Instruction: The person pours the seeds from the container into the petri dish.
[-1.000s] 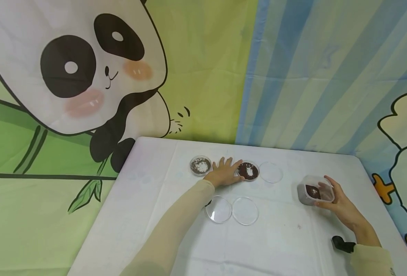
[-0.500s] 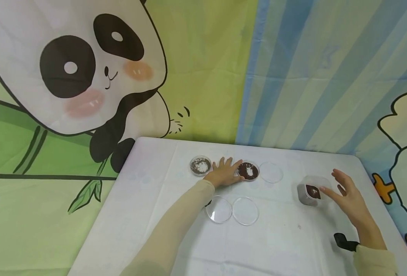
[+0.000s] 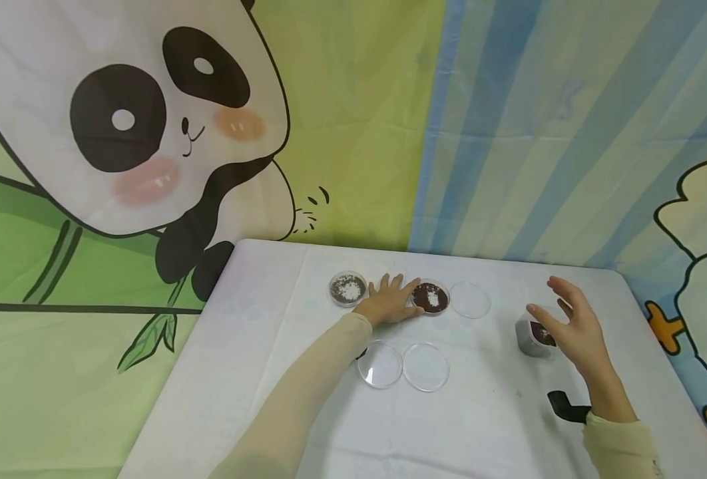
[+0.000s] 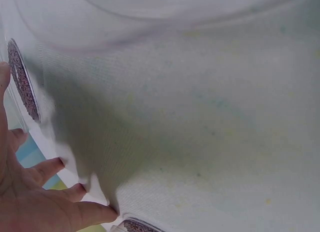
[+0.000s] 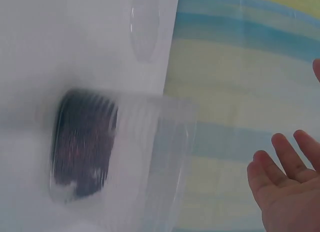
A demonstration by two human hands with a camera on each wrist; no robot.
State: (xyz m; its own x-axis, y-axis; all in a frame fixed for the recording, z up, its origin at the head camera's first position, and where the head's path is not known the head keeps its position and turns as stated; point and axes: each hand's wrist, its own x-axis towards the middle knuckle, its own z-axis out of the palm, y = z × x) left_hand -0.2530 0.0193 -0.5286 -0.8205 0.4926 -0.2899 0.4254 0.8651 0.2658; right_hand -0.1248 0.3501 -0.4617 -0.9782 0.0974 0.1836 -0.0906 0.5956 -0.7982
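Note:
My left hand (image 3: 387, 305) lies on the white table with its fingers spread. Its thumb and index finger reach the near-left rim of a round clear dish (image 3: 439, 294) holding dark brown granules topped with a white patch. Left of the hand is a similar dish (image 3: 347, 289) with granules and more white bits. My right hand (image 3: 581, 336), relaxed and holding nothing, hovers over a clear plastic tub (image 3: 528, 340) and partly covers it in the head view. Dark granules with some white line the tub (image 5: 85, 142) in the right wrist view, apart from the hand's fingers (image 5: 287, 157).
An empty clear dish (image 3: 471, 301) sits right of the brown-filled one. Two clear round dishes or lids, a left one (image 3: 380, 365) and a right one (image 3: 426, 368), lie side by side nearer me. A cartoon-printed curtain (image 3: 353, 133) hangs behind the table.
My right hand has let go of the tub, drawn back to the right, then lifted and moved left over it. The left hand and the dishes have stayed put.

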